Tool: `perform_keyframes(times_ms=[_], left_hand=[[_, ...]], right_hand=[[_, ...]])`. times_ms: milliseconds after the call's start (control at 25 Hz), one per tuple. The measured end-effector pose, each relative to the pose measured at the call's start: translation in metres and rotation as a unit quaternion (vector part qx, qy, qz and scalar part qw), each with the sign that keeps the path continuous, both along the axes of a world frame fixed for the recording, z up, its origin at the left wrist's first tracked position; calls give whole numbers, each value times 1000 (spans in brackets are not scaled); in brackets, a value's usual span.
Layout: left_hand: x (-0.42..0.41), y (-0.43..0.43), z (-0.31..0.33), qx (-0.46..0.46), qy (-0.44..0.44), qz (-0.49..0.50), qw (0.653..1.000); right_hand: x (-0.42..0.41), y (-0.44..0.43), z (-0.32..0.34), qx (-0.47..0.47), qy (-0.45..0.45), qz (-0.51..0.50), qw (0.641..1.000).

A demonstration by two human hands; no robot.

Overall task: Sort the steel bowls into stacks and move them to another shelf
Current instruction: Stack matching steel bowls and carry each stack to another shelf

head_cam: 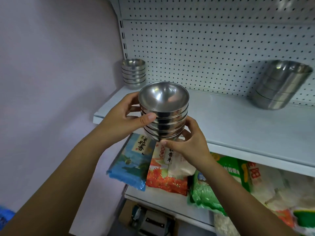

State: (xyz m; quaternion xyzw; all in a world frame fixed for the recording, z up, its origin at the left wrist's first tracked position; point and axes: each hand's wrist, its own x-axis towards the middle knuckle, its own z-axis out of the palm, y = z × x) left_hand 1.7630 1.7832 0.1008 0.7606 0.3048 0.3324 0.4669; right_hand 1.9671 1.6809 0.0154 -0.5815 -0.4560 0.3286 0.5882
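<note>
Two hands hold a stack of small steel bowls [163, 114] in the air, just in front of the front edge of the white shelf [238, 126], near its left end. The bowls sit nested with their rims up, and the top one shows its shiny inside. The left hand [126, 114] grips the upper part of the stack from the left, its thumb pressed flat against the rims and its fingers curled round the far side, partly hidden. The right hand [189, 143] cups the bottom of the stack, thumb lying under the lowest bowl and fingers curled up the right side.

On the shelf, a second small stack [133, 74] stands in the back left corner against the pegboard [204, 48]. A stack of larger bowls [277, 86] stands well apart, towards the right. On the shelf below lie bags of rice side by side: a blue bag [131, 160], an orange bag [167, 171] and a green bag [213, 184]
</note>
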Motion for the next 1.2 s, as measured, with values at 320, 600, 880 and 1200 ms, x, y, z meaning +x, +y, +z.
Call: perform_keyframes(times_ms=[320, 600, 880, 1200], left_hand=[[29, 120, -12, -8, 56, -48, 997], [45, 194, -33, -12, 74, -73, 995], [52, 237, -42, -30, 75, -87, 993], [62, 262, -39, 146, 90, -23, 985]], right_hand=[[18, 99, -10, -40, -18, -46, 998], [19, 156, -26, -45, -16, -80, 996], [24, 195, -33, -68, -53, -100, 991], [38, 235, -32, -104, -120, -128, 979]])
